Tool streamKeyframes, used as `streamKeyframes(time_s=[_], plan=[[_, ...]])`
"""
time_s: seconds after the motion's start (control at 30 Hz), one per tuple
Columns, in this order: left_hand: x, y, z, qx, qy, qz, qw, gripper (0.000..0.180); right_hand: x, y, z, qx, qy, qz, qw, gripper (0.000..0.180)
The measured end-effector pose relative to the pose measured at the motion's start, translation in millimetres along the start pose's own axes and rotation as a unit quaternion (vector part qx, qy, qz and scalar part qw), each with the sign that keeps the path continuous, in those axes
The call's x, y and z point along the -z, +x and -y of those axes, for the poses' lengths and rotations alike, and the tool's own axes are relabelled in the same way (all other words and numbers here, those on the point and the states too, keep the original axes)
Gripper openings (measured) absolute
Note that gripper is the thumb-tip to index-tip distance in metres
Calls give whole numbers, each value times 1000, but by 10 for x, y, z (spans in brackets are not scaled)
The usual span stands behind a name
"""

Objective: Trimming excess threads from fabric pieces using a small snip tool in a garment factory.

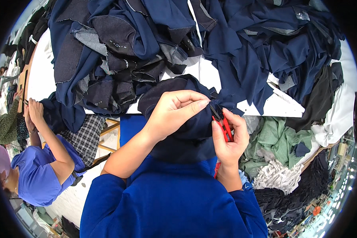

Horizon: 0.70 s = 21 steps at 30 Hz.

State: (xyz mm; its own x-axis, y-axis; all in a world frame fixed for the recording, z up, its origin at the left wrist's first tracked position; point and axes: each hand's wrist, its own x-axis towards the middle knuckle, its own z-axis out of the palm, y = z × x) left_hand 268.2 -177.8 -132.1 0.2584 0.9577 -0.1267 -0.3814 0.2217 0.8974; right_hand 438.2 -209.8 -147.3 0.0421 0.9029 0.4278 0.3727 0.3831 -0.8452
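Right hand [230, 137] grips red thread snips [223, 123], fingers wrapped around the handles, blades at the fold of a dark navy garment piece [186, 123]. Left hand [174, 113] pinches that fold just left of the snips. The piece drapes from the desk [41, 75] edge toward the lap; trimming appears in progress, extent unclear. Beyond the snips a large navy heap [146, 39] covers the desk, apparently unprocessed. Left of the snips, a co-worker's hands [31, 113] work separately.

Red snips [225, 127], navy garment [186, 119], black-and-white checked cloth [87, 135].
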Motion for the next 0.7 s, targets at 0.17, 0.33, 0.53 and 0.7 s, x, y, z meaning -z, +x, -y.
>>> streamKeyframes(time_s=[0.17,0.33,0.53,0.7], plan=[[1,-2,4,3,-2,-2,1000,18,-8,12,30,-8,8,-1,1000,32],[-14,-14,18,-1,-10,-11,1000,18,-27,9,38,-20,31,-1,999,32],[-11,-19,11,-8,-14,-7,1000,18,-10,10,55,-27,41,5,999,32],[-18,-18,8,-6,-17,-10,1000,18,-19,13,50,-24,45,3,999,31]])
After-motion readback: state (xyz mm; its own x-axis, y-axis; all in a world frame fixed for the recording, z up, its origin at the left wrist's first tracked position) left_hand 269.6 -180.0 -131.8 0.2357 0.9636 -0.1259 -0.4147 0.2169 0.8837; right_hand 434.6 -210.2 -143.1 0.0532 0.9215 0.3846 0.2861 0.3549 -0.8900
